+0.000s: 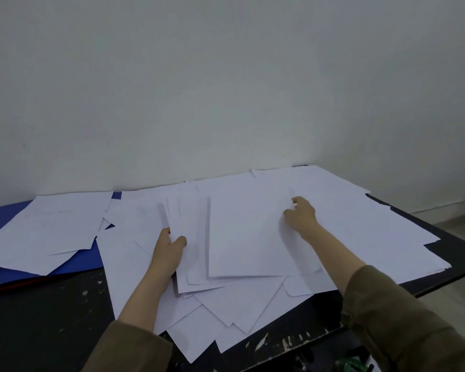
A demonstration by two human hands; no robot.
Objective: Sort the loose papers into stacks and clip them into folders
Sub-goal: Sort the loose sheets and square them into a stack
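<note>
In the middle of the dark worktop (51, 318), a small stack of white papers (196, 237) is lifted a bit at its far end. Its long side runs away from the person, toward the wall (226, 76). The left hand (169, 251) holds this stack at its left edge, with the thumb on top and the fingers curled under it. A big single sheet (247, 237) lies on top of the stack, and its long side points the same way. The right hand (301, 213) rests on the far right part of that sheet, with bent fingers pinching the paper. Many loose papers (226, 312) lie all around and under these, pointing every which way, some with corners toward the person. To the left, a blue folder (0, 213) lies flat with more white sheets (46, 229) on it. Both arms wear brownish-green sleeves (387, 318).
</note>
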